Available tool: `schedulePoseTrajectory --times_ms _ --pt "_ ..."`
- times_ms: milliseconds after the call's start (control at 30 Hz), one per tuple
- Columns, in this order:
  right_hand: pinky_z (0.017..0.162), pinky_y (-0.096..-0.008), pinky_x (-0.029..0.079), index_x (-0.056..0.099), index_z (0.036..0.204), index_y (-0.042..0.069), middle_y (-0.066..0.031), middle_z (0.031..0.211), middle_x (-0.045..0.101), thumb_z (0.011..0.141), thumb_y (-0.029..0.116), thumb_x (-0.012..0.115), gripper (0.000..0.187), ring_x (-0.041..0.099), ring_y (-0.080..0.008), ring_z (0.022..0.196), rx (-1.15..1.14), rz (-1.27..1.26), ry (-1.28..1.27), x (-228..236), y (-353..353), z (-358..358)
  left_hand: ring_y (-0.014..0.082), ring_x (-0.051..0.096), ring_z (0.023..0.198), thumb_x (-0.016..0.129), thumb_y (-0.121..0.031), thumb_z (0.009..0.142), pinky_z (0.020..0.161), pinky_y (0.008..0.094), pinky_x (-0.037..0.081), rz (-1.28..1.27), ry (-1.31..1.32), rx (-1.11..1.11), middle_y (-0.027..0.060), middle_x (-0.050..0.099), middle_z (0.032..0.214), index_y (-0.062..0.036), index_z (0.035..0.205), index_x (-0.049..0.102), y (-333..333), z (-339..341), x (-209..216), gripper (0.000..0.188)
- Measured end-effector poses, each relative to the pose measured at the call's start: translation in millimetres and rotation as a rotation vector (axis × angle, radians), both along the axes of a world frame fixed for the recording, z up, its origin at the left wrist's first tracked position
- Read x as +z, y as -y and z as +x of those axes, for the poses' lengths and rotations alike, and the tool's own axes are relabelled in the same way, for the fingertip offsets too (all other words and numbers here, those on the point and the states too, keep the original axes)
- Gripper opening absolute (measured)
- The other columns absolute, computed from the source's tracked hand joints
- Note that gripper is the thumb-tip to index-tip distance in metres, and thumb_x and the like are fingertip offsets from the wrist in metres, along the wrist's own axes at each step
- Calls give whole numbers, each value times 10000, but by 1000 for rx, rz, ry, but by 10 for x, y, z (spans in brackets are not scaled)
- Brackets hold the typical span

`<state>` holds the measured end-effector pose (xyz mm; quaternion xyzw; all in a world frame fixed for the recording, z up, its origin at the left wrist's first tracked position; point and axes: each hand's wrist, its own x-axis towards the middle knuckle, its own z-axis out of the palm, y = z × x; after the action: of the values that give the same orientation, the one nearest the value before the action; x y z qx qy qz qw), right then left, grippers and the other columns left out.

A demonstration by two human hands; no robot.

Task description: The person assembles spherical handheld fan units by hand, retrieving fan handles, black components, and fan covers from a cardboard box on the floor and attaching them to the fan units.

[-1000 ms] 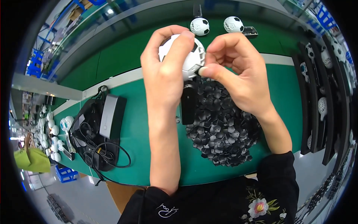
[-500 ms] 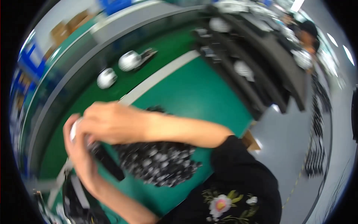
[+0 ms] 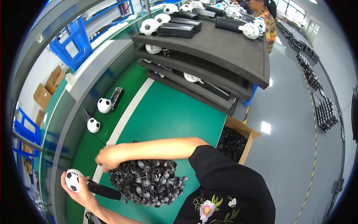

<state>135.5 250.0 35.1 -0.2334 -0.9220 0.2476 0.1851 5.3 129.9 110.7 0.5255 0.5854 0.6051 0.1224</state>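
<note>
My left hand (image 3: 82,194) grips a white football-patterned ball (image 3: 74,179) with black patches. From the ball a black handle (image 3: 104,190) sticks out to the right, toward a heap of small black five-sided pieces (image 3: 149,183) on the green table. My right hand (image 3: 110,156) is at the upper left edge of this heap, apart from the ball. Its fingers are curled and bunched; what they hold, if anything, is hidden. My right forearm passes over the far side of the heap.
Two more football-patterned balls (image 3: 104,105) (image 3: 93,125) with dark parts lie on the green conveyor belt (image 3: 123,87) at left. Stacked dark foam trays (image 3: 209,44) hold balls and black housings at the back. A cardboard box (image 3: 244,128) of black pieces stands right of the table. Someone in patterned clothing (image 3: 269,26) is beyond.
My right hand has come away from the ball and moved right to the heap. My left hand still holds the ball, now lower in the picture. The whole view has turned.
</note>
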Motion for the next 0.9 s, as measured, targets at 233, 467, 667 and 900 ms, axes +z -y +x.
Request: schedulePoseTrajectory --times_ms 233,467,667,900 --pt "625 -366 470 677 731 78 -78 714 659 633 221 715 177 595 -285 643 198 54 213 -51 113 -16 202 576 844 478 -212 867 607 233 474 115 646 -121 151 515 1185 -45 1273 409 54 -610 -127 444" --pt "583 -384 472 676 687 72 -80 648 643 604 129 664 102 577 -292 587 136 38 140 -77 85 3 215 552 1003 414 -252 895 571 218 452 162 927 -147 152 477 1272 -13 1304 386 -16 -234 30 475" --pt "490 -345 473 668 713 26 -105 598 626 599 30 591 137 589 -255 533 174 -173 4 234 184 128 223 488 1121 354 -318 909 551 221 441 126 711 -30 154 441 1310 -12 1332 362 35 -40 79 523" --pt "478 -284 498 648 767 -55 -141 612 628 622 -61 538 182 618 -200 540 362 -515 -122 238 147 161 223 485 1124 334 -340 910 545 235 431 142 693 -22 168 415 1329 -10 1335 354 67 132 116 539"
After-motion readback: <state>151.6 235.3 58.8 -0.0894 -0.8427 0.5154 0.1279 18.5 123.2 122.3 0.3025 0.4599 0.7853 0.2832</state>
